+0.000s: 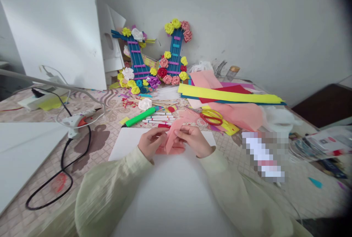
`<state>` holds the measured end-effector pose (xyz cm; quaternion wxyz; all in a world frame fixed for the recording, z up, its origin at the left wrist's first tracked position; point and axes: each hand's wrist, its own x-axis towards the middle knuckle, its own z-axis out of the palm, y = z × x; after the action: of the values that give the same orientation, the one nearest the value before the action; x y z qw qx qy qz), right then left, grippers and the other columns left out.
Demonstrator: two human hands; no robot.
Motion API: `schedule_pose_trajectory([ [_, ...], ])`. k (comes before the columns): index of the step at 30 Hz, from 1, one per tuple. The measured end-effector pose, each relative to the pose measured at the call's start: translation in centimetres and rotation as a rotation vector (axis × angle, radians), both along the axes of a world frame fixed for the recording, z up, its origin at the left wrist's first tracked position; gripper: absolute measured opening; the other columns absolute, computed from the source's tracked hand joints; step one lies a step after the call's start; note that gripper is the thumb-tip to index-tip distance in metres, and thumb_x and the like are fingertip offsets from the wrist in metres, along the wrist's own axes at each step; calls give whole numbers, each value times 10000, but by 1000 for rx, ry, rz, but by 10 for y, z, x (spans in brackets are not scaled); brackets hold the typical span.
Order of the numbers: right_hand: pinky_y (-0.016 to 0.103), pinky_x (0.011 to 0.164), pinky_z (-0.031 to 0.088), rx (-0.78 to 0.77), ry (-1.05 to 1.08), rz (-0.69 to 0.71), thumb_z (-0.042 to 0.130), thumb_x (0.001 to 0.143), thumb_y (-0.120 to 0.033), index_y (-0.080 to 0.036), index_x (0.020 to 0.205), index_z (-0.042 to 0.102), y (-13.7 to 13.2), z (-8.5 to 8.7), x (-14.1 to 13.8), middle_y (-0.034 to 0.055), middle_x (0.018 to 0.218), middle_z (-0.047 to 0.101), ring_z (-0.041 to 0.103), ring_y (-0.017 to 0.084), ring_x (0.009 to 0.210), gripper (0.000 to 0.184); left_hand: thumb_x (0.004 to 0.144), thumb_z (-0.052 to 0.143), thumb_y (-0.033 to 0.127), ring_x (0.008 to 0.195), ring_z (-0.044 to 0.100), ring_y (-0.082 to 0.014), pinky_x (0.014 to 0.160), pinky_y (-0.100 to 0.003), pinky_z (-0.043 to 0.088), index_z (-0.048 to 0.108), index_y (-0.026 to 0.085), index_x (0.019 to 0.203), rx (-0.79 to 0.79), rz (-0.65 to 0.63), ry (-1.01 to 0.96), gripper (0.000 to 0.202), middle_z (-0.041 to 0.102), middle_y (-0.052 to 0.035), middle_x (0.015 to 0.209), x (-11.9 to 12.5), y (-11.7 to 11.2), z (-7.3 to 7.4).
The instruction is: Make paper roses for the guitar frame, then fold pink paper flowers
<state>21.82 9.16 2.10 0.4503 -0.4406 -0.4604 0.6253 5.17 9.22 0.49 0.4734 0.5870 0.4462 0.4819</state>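
Observation:
Over a white board (170, 193), a folded strip of pink crepe paper (171, 141) is held up between my two hands. My right hand (197, 141) pinches it from the right, thumb against its face. On the left side, my left hand (150, 143) has thumb and fingers closed together at the paper's edge; its exact grip is partly hidden. Below the hands, more pink paper pieces (178, 150) lie flat on the board. Just beyond are several white markers (162, 118), a green glue-like stick (140, 117) and red-handled scissors (211, 117).
Two blue guitar-shaped crafts (176, 55) with paper flowers lean against the wall. Colored crepe sheets (231, 95) are piled at the back right. A hot glue gun (78, 121) with a looping black cord lies left, near a power strip (44, 95).

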Motion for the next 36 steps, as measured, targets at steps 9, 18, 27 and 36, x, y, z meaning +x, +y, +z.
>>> schedule_pose_trajectory([
  [9, 178, 505, 400, 26, 8, -3, 655, 667, -278, -128, 709, 624, -1, 1, -2, -10, 604, 601, 537, 65, 518, 160, 682, 591, 243, 606, 543, -100, 575, -209, 470, 628, 128, 880, -24, -50, -44, 231, 588, -19, 683, 2, -3, 2],
  [18, 266, 640, 469, 85, -37, -1, 646, 668, -282, -143, 780, 647, -2, -1, -3, 35, 736, 654, 592, 142, 678, 179, 632, 641, 218, 549, 527, -87, 535, -198, 451, 605, 122, 816, -65, -26, -116, 211, 579, 2, 613, 4, -5, 4],
  [27, 239, 586, 446, 187, -204, -80, 634, 676, -295, -150, 740, 669, -1, -4, -2, 15, 684, 652, 579, 132, 623, 163, 627, 654, 238, 560, 537, -87, 546, -192, 449, 608, 128, 806, -79, -35, -136, 215, 591, -2, 625, 4, -4, 3],
  [36, 234, 569, 447, 111, -115, -80, 623, 683, -307, -135, 755, 659, -4, 0, -5, 39, 721, 655, 588, 145, 654, 190, 660, 621, 233, 597, 556, -105, 599, -218, 472, 599, 122, 830, -42, -94, -40, 205, 601, -21, 658, 3, -4, 0],
])
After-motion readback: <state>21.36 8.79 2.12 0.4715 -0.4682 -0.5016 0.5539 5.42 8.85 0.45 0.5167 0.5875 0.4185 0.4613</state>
